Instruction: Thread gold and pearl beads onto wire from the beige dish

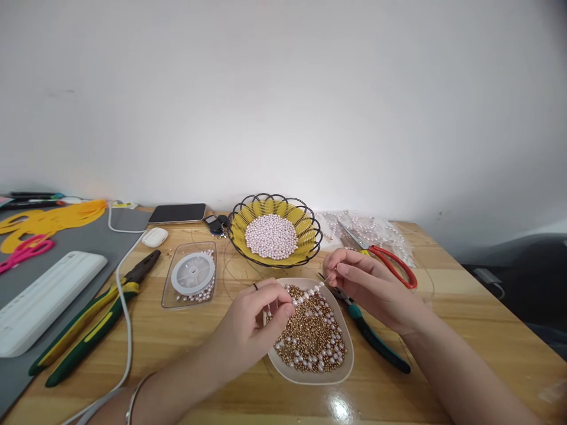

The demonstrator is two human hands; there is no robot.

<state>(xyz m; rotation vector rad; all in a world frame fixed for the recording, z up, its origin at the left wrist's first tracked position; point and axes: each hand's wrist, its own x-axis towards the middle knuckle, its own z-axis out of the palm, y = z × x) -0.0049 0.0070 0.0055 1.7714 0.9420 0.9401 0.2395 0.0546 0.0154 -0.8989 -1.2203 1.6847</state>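
Note:
Between my two hands runs a short string of white pearl beads (pixel 309 293), above a cream dish (pixel 310 378) filled with small gold beads (pixel 305 330) and pearl strands. My left hand (pixel 261 316) pinches the strand's left end, thumb against forefinger. At its right end, my right hand (pixel 363 283) is closed with the fingertips together on the thin thread beyond the last pearl. A pair of green-handled pliers (pixel 376 339) lies partly under my right hand, beside the dish. Behind the dish stands a yellow basket with black trim (pixel 305 227), holding many loose pale pink beads (pixel 271 236).
A clear box (pixel 166 289) with a thread spool (pixel 194 273) and beads stands left. Large pliers (pixel 97 324), a white cable (pixel 128 330), a power strip (pixel 51 301) and pink scissors (pixel 26 252) lie farther left. Red-handled scissors (pixel 394 265) and bagged pearls (pixel 376 230) are behind my right hand.

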